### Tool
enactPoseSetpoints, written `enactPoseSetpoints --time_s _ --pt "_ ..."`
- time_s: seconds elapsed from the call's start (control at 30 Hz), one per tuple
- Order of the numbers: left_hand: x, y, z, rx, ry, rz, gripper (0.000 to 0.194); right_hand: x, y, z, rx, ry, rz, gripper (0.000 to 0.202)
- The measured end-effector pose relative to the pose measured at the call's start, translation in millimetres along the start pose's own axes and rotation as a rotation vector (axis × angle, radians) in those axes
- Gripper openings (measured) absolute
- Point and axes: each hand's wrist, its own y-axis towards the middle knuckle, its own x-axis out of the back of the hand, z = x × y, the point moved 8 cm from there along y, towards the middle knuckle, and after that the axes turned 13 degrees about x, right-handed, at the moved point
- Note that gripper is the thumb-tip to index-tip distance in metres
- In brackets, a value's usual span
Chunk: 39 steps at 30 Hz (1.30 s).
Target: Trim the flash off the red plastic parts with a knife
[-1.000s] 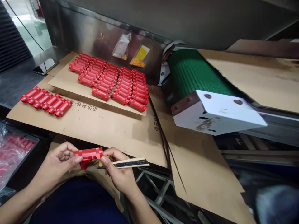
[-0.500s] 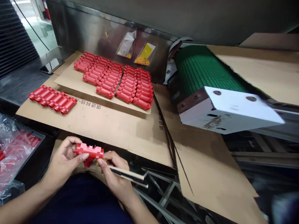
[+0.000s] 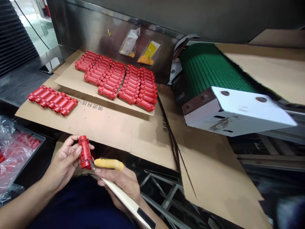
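Tube (image 3: 85,152), one, tilted at eight o'clock, is pinched by the left hand (image 3: 64,159). The right hand (image 3: 124,183) clasps one knife (image 3: 124,198), its tip at the tube's lower end, contact hard to make out. Six more tubes (image 3: 56,101) lie at nine; two bags (image 3: 150,52) at twelve. Five packed columns of tubes (image 3: 107,93), toward ten-thirty, defy counting. Plastic (image 3: 14,156) veils the cut-off bin (image 3: 41,145) toward eight-thirty.

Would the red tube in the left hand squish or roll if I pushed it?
Squishing is unlikely: the red tube looks stiff, with crisp edges in the left hand. Laid down, its rounded body might roll, but its raised ridges could stop it.
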Motion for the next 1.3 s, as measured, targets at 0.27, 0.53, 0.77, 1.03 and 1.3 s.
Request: enactPoseSetpoints --time_s 0.27,0.53,0.77,1.03,1.3 --pt "-2.9 2 4 -0.001 -0.076 -0.022 0.044 -8 1 -6 0.025 0.047 -0.013 0.032" --pt "-0.9 2 4 0.006 -0.092 0.015 0.043 -8 -3 -10 -0.039 0.045 -0.026 0.025" --pt "-1.6 3 4 0.008 -0.075 0.021 0.043 -8 1 -9 -0.026 0.085 -0.008 0.025" --pt "3.1 0 -4 -0.139 0.022 -0.049 0.040 -6 0 -9 -0.054 0.066 -0.008 0.022" --pt "15.9 -3 -6 -0.344 0.130 -0.196 0.040 -18 5 -2 0.089 -0.150 0.125 0.026"
